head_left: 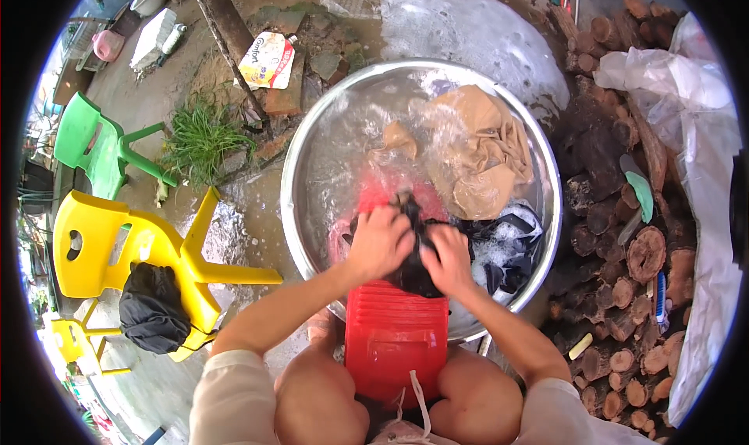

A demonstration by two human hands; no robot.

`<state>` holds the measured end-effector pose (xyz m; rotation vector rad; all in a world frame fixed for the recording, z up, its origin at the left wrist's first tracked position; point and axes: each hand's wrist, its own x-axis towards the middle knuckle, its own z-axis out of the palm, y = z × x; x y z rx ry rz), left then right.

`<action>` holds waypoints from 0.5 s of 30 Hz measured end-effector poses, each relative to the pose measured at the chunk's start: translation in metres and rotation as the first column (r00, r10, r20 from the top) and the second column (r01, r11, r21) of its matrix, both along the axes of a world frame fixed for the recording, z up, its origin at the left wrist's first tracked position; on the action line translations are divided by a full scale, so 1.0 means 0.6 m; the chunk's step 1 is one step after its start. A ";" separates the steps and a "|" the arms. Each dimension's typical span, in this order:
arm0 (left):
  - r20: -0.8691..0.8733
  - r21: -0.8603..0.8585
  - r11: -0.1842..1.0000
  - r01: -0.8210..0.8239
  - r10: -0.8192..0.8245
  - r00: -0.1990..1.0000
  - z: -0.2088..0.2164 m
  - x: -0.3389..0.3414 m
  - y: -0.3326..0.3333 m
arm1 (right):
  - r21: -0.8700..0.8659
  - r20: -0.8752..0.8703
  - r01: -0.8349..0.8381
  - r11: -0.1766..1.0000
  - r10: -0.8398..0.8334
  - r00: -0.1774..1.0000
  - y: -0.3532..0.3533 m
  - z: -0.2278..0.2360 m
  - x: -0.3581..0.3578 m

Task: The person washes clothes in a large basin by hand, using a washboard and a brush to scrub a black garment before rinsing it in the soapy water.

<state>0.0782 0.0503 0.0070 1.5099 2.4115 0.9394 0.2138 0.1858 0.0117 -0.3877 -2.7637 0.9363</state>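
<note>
Both of my hands grip a wet black cloth point(413, 272) over the upper part of a red washboard point(396, 343). My left hand point(380, 238) has its fingers curled onto the cloth. On the other side, my right hand point(446, 259) is closed on the same cloth. The washboard leans from between my knees into a large round metal basin point(290, 187) of water. Tan fabric point(488, 152) floats at the basin's far right. Below it, a dark garment point(507, 250) lies in suds. Something red shows under the water beyond my hands.
Left of me stand a yellow chair point(140, 242) holding a black cloth bundle point(154, 308) and a green chair point(97, 145). A detergent pouch point(268, 60) lies beyond the grass point(204, 137). Stacked logs point(646, 254) line the right, beside plastic sheeting point(706, 172). Suds point(476, 31) cover ground behind the basin.
</note>
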 end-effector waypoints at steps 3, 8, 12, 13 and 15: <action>-0.099 0.076 0.959 0.273 -0.266 0.959 0.047 0.058 -0.076 | 0.106 -0.106 -0.220 0.970 0.231 0.967 -0.039 0.016 0.095; 0.004 -0.015 0.993 -0.121 0.121 0.993 -0.030 -0.027 0.039 | 0.019 0.139 0.010 1.000 -0.013 0.990 0.041 -0.043 -0.048; -0.092 -0.077 0.983 -0.168 0.161 0.983 0.027 -0.034 0.017 | -0.117 0.252 0.454 0.883 -0.416 0.874 0.096 -0.014 -0.079; -0.053 -0.230 0.967 -0.113 0.104 0.993 0.039 -0.023 -0.014 | -0.264 0.182 0.500 0.825 -0.467 0.865 0.109 -0.011 -0.071; -0.022 -0.198 0.976 -0.089 0.086 0.996 0.023 -0.001 -0.056 | -0.541 0.061 0.550 0.636 -0.623 0.780 0.130 -0.002 -0.065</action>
